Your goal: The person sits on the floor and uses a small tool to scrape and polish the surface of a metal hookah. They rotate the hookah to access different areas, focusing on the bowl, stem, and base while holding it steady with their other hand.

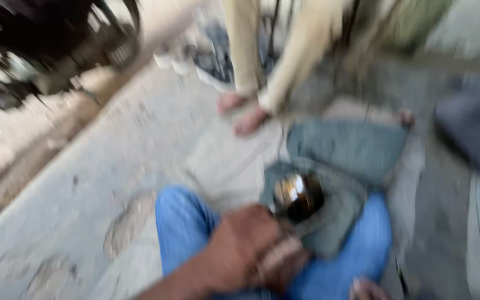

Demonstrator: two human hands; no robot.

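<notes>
The whole view is blurred by motion. My left hand [248, 250] reaches in from the bottom left, over my blue-jeaned knee [181, 222]. Its fingers are curled at the near edge of a grey-green cloth [334, 216] and seem to grip it. In the cloth lies a dark, shiny round object [298, 194], just beyond my knuckles. Only a sliver of my right hand [366, 290] shows at the bottom edge, beside my other blue-jeaned leg [370, 239]. Its fingers are cut off by the frame.
Another person in beige trousers stands close ahead, bare feet [243, 114] on the concrete ground [112, 166]. A dark bicycle or machine [51, 50] fills the top left. A dark bundle [470, 128] lies at the right. Folded blue-grey fabric [345, 147] sits behind the cloth.
</notes>
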